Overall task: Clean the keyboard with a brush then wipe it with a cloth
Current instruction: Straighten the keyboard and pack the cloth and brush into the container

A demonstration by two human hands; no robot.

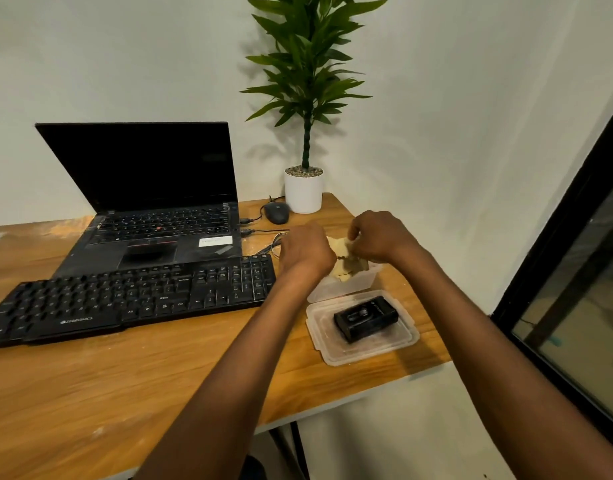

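Black keyboard (132, 296) marked ZEBRONICS; left hand (307, 251), right hand (381, 237) grip tan cloth (342, 250).

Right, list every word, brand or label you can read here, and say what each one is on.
"ZEBRONICS": on the front edge of the black keyboard.
"Ctrl", "Alt": on its bottom-row keys; the other key legends are too small.
Too blurred or too small to read: the white sticker on the laptop, the logo on the mouse, the marking on the black device.

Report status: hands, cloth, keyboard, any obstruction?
Right hand pinches cloth in clear container; left hand at cloth too, fingers hidden. Keyboard untouched, left of the hands. Lid with black device beside container, not blocking. No brush in view.
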